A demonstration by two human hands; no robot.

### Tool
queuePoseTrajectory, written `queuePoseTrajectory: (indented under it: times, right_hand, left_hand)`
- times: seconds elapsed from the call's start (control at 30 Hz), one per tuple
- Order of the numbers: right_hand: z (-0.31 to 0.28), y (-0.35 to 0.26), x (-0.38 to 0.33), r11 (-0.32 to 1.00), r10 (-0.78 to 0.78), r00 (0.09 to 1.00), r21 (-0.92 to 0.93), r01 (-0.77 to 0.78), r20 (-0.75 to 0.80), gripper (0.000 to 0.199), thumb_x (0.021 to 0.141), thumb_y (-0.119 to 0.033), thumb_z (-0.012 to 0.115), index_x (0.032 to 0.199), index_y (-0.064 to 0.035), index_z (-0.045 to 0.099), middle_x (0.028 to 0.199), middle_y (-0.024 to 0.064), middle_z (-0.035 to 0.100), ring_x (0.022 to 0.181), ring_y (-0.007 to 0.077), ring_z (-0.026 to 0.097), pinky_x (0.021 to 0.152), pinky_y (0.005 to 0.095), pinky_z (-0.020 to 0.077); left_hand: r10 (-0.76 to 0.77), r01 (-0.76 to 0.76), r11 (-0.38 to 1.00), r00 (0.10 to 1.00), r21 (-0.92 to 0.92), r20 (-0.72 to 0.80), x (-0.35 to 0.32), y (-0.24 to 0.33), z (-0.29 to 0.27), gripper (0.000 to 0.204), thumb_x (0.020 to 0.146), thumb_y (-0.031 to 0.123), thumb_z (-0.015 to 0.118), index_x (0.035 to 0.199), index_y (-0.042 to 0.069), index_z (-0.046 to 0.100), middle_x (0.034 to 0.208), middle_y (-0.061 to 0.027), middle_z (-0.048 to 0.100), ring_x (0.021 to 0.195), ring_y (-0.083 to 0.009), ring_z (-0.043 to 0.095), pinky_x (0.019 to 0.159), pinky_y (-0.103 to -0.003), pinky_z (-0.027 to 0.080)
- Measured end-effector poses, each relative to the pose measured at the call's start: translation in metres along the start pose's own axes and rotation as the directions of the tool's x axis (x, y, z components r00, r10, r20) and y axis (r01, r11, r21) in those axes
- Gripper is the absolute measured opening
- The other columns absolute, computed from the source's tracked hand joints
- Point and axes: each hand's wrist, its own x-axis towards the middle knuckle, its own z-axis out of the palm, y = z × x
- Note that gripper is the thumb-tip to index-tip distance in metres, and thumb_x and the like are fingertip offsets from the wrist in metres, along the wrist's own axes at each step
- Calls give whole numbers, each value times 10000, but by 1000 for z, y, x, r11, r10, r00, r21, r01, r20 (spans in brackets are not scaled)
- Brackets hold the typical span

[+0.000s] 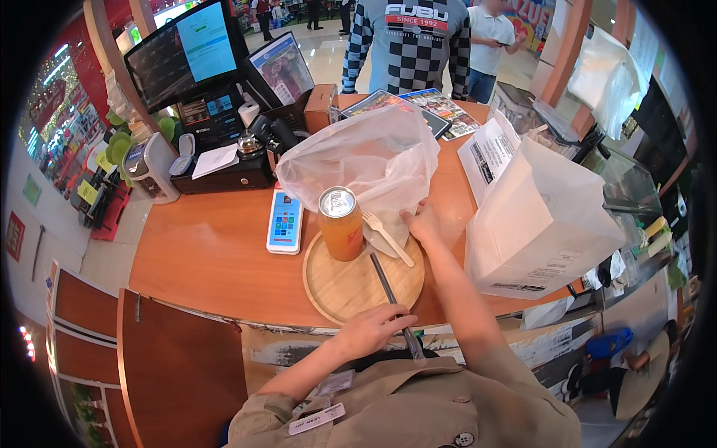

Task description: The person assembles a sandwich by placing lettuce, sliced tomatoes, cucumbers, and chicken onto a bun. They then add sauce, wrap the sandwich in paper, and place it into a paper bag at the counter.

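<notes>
Head view: my left hand (371,326) is curled around one long dark straw (390,293) at the near rim of the single round wooden tray (340,287), while my right hand (423,223) pinches the edge of one clear plastic bag (362,160). The tray carries one sealed orange drink can (340,223) and one white plastic fork (387,237); one white paper bag (538,224) stands to my right

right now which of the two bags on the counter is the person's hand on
The translucent plastic bag behind the round wooden tray: the right hand rests at its lower edge. The white paper bag stands apart to the right, untouched.
</notes>
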Motion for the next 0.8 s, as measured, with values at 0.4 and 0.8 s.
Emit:
queuePoseTrajectory:
  times: [0.4, 0.8]
  right_hand:
    - [-25, -51, -82, 685, -532, 776, -366, 630, 340, 373, 658, -225, 692, 936, -1, 582, 1003, 124, 559, 930, 275, 540, 773, 384, 436]
    - [-31, -65, -86, 846, -375, 872, -269, 461, 315, 231, 678, -85, 637, 874, 23, 578, 861, 183, 589, 851, 343, 565, 749, 404, 467]
  left_hand:
    - [-69, 53, 994, 983, 95, 168, -32, 1, -8, 484, 674, 2, 594, 1142, 112, 538, 1029, -92, 554, 869, -266, 577, 722, -354, 489]
    - [-165, 159, 981, 985, 107, 50, -18, -23, 24, 389, 757, 79, 600, 1139, 62, 528, 1075, -116, 532, 914, -284, 548, 773, -369, 461]
